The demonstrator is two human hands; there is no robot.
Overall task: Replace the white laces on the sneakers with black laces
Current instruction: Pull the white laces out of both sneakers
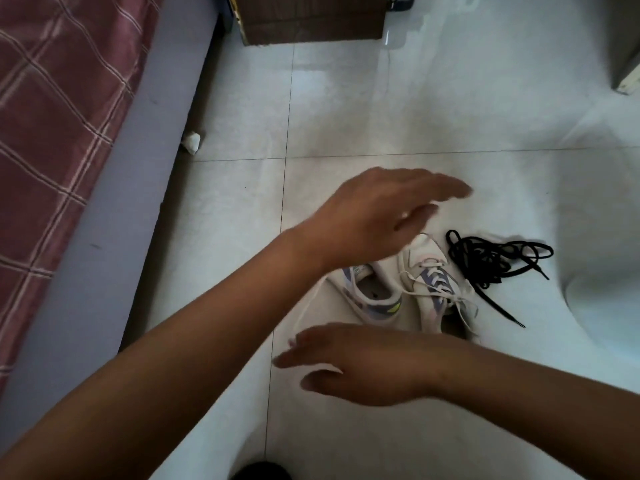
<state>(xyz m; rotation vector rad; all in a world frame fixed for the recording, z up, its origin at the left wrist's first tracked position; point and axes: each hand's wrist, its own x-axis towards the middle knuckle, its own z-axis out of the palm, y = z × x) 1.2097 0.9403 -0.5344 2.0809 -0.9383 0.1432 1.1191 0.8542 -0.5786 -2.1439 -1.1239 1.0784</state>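
Two white sneakers with purple trim lie on the tiled floor. The right sneaker (437,289) still carries a loosened white lace (450,299). The left sneaker (372,295) shows its open mouth, partly hidden under my arm. A tangled pile of black laces (491,259) lies just right of the shoes. My left hand (377,216) hovers above the sneakers, fingers straight and spread, holding nothing. My right hand (356,363) hangs lower, in front of the shoes, fingers extended leftward, also empty. A thin white lace strand (304,313) trails from under my left arm toward my right hand.
A bed with a red plaid cover (52,133) and grey side runs along the left. A brown cabinet (311,19) stands at the back. A crumpled white scrap (192,143) lies by the bed. A furniture leg (627,46) stands at the far right.
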